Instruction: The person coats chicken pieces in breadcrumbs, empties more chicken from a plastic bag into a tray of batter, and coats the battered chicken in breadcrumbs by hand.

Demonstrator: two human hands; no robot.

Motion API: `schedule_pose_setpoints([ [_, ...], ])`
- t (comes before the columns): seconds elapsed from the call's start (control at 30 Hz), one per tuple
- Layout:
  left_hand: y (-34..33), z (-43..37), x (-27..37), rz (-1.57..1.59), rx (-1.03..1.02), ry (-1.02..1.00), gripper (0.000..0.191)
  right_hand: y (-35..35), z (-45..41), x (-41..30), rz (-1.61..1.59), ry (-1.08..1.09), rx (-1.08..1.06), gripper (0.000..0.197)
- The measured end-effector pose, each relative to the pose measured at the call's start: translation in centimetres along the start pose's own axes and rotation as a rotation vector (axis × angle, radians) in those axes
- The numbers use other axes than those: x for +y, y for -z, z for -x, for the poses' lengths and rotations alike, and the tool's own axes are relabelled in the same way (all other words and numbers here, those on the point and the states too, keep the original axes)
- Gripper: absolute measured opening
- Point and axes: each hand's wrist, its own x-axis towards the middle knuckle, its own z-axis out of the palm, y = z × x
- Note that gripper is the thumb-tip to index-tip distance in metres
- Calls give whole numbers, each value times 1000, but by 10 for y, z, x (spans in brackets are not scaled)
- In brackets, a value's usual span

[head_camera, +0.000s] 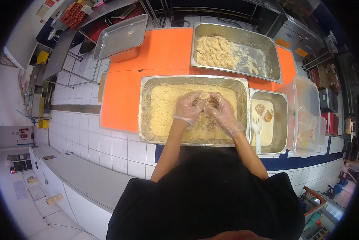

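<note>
Over a deep steel pan (143,111) of pale breading crumbs (161,105), my left hand (188,106) and my right hand (223,112) meet, both in clear plastic gloves. Their fingertips together pinch a small crumb-coated piece (205,96), partly hidden by the fingers; what it is cannot be told. Against the pan's right side stands a smaller steel pan (283,120) of cream-coloured liquid (265,132). Two pieces of what looks like raw meat (263,112) lie in it, beside a white slotted plastic utensil (257,132) leaning on the near rim.
Behind, a long steel pan (236,28) holds a clumped crumb-coated mass (215,52) at its left. An empty-looking metal tray (122,37) rests at the back left of the orange tabletop (122,96). Clear plastic tubs (307,102) stand at the right.
</note>
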Motion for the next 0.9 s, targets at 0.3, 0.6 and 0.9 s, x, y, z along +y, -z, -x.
schedule_pose_setpoints([
  [0.3, 21, 1, 50, -238, 3, -163, 21, 10, 2, -46, 208, 359, 42, 29],
  [0.6, 29, -2, 72, -309, -34, -409, 21, 13, 7, -57, 373, 593, 115, 16],
  [0.9, 16, -1, 75, -236, -36, -472, 16, 14, 7, -52, 415, 689, 263, 15],
])
